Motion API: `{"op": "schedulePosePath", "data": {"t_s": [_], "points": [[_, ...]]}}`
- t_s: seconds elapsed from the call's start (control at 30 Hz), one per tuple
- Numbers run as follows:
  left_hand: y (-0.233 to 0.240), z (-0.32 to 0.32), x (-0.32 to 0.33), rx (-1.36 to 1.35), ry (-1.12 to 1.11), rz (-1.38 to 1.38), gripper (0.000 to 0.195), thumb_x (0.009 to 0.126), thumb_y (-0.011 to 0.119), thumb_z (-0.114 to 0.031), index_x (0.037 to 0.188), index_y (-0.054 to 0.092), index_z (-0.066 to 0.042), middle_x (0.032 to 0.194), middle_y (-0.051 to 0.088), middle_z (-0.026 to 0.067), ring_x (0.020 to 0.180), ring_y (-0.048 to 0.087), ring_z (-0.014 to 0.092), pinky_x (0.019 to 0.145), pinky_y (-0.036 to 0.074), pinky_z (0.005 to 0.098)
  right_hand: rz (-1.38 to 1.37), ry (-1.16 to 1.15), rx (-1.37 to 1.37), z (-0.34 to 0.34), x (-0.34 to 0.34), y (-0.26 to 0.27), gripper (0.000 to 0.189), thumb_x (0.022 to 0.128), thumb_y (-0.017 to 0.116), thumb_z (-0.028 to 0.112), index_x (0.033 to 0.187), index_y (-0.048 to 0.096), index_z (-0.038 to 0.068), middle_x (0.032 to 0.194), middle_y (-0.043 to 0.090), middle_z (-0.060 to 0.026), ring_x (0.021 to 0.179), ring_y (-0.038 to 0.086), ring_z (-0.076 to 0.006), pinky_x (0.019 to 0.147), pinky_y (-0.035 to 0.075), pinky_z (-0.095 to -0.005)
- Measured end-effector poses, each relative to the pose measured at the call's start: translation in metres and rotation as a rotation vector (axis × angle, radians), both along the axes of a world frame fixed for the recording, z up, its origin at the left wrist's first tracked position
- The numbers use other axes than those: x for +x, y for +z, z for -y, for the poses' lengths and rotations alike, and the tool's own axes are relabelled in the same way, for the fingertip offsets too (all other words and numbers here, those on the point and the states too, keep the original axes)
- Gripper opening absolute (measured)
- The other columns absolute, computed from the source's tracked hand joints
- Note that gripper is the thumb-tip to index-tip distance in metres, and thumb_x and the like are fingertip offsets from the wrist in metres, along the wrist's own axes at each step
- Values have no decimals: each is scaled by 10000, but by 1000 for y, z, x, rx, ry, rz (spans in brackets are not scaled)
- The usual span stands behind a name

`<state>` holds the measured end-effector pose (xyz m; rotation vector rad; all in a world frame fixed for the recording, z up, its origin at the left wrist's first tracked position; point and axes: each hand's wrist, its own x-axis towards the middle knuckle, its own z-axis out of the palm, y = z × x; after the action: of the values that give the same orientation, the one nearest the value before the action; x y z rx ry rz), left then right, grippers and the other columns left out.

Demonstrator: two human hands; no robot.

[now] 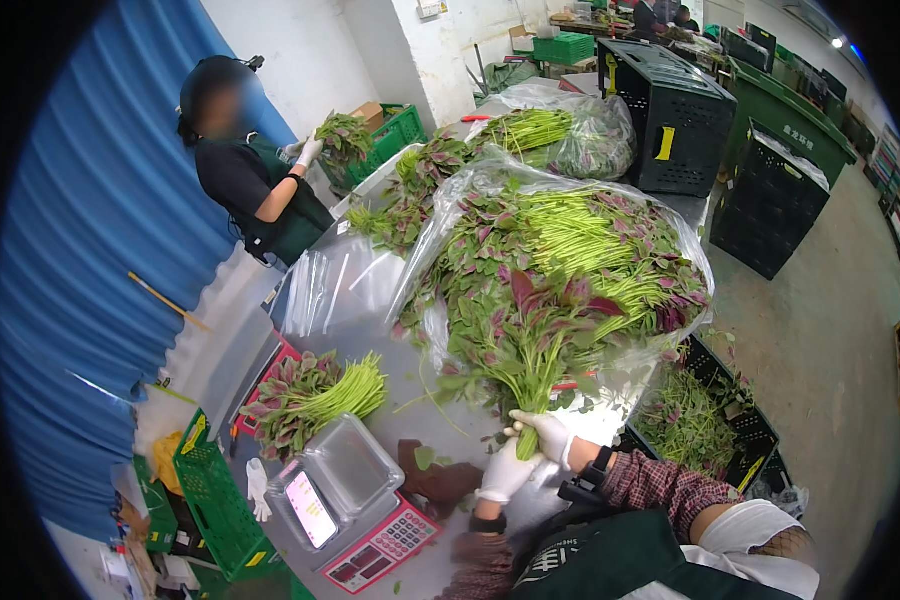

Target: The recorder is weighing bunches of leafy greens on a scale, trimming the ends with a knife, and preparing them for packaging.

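Both of my hands wear white gloves and grip the stem end of a bunch of red-and-green amaranth. My left hand is around the lower stems, and my right hand closes on them just above. The bunch's leaves point away from me, in front of a large heap of amaranth in an open clear plastic bag. To the left, another amaranth bunch lies by a red-framed digital scale. That scale carries a clear plastic container and a lit phone.
Across the table, a co-worker holds some amaranth. A black crate of loose greens stands below the table's right edge. Black crates, a green bin and a green crate stand around. A spare glove lies beside the scale.
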<state>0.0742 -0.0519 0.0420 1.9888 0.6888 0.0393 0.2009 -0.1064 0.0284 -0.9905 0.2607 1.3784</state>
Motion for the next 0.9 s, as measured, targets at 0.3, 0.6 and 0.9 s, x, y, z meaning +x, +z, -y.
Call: {"op": "schedulePosePath", "data": {"t_s": [0.3,0.6,0.9], "points": [[-21,14,1,-1714,-310,531,665,927,551,-469,1385,397,-13,1227,557,213,1136,563,298,953,460,493,181,399,379,25,34,46,206,921,627,170,1084,563,60,837,627,-31,1088,603,-224,914,494,-359],[-16,26,13,-1647,178,365,129,941,532,-126,1026,531,-28,620,439,-28,458,381,69,467,314,207,1162,145,-63,42,69,32,659,812,741,315,1347,475,39,1039,645,-104,834,630,-172,753,506,-285],[-18,32,11,-1530,244,305,138,946,554,-170,996,543,-42,632,452,-32,477,397,72,480,321,219,1812,367,85,35,64,41,263,813,699,187,1022,664,32,915,619,-103,768,618,-270,718,509,-346]]}}
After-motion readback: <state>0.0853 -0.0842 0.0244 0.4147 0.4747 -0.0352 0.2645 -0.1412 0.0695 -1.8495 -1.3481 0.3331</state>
